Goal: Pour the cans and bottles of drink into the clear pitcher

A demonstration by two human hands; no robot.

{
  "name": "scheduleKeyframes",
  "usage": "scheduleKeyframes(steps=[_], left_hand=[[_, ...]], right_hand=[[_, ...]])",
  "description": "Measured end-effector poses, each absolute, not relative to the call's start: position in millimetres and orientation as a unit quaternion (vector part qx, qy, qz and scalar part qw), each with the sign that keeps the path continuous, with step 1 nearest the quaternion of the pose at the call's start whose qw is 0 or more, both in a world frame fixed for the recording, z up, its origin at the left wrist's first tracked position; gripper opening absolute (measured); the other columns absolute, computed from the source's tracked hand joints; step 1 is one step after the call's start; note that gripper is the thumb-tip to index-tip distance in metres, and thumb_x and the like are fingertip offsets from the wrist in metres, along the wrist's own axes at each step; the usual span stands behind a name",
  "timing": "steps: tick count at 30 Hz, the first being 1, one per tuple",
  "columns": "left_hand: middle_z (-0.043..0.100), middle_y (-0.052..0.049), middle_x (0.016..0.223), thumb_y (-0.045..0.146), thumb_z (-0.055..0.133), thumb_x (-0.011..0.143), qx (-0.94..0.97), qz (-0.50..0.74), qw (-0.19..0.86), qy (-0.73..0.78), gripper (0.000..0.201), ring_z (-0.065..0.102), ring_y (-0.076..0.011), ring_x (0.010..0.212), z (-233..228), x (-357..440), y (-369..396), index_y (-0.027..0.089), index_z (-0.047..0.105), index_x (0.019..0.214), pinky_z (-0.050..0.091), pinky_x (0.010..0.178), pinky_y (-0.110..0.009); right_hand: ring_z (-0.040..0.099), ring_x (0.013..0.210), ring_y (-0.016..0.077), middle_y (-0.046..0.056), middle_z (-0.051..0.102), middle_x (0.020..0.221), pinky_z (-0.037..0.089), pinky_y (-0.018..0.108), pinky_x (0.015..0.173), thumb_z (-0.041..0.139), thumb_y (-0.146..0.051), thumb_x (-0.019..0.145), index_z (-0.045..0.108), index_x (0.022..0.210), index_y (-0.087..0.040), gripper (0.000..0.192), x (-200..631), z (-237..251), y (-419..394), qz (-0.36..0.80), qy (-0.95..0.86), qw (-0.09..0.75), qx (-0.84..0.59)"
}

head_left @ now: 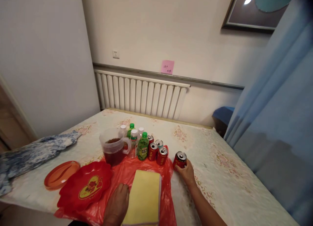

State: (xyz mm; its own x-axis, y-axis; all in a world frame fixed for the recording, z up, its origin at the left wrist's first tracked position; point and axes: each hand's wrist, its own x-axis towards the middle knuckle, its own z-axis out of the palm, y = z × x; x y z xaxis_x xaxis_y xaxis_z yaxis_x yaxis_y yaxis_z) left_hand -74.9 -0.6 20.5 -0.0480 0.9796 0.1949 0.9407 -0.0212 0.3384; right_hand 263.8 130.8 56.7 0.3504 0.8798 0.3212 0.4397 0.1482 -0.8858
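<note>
My right hand (187,172) is wrapped round a red and black drink can (179,160), which stands upright on the bed-like, flowered surface to the right of the other cans. Beside the left edge of a folded yellow cloth (144,196) rests my left hand (117,201), its fingers curled in and its palm hidden. Both cloth and left hand are over a red plastic bag (167,187). Behind the cloth stand several cans, among them a red can (162,156), and a green-capped bottle (143,147). A clear jug (114,151) holds dark brown liquid.
A red scalloped tray (102,174) and an orange lid (57,177) lie at left, near a blue-and-white fabric (39,154). White-capped bottles (134,138) stand by the jug. A radiator (144,94) is behind; a blue curtain (276,121) hangs at right.
</note>
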Motion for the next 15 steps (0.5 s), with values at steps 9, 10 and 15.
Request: scheduleKeyframes(steps=[9, 10, 15], left_hand=[[0.062, -0.005, 0.090, 0.020, 0.032, 0.095, 0.672, 0.232, 0.069, 0.700, 0.029, 0.059, -0.0189, 0.087, 10, -75, -3, 0.020, 0.059, 0.085, 0.042, 0.082, -0.032], [0.062, -0.005, 0.090, 0.020, 0.032, 0.095, 0.669, 0.236, 0.071, 0.702, 0.029, 0.059, -0.0189, 0.087, 9, -76, -4, 0.020, 0.059, 0.085, 0.042, 0.083, -0.032], [0.063, -0.005, 0.093, 0.015, 0.032, 0.094, 0.667, 0.260, 0.062, 0.696, 0.030, 0.059, -0.0190, 0.091, 0, -76, -5, 0.021, 0.061, 0.088, 0.043, 0.086, -0.033]], right_hand=[[0.056, 0.106, 0.0277, 0.012, 0.060, 0.112, 0.048, 0.042, 0.093, 0.069, -0.029, 0.066, 0.055, 0.117, -0.017, 0.055, 213, 149, 119, 0.036, -0.709, 0.515, -0.481], [0.056, 0.106, 0.0273, 0.011, 0.059, 0.113, 0.047, 0.042, 0.094, 0.068, -0.028, 0.067, 0.054, 0.119, -0.017, 0.055, 202, 160, 120, 0.027, -0.723, 0.508, -0.467], [0.055, 0.102, 0.0266, 0.008, 0.062, 0.109, 0.046, 0.041, 0.091, 0.067, -0.021, 0.067, 0.054, 0.120, -0.020, 0.055, 140, 207, 127, 0.013, -0.790, 0.454, -0.412]])
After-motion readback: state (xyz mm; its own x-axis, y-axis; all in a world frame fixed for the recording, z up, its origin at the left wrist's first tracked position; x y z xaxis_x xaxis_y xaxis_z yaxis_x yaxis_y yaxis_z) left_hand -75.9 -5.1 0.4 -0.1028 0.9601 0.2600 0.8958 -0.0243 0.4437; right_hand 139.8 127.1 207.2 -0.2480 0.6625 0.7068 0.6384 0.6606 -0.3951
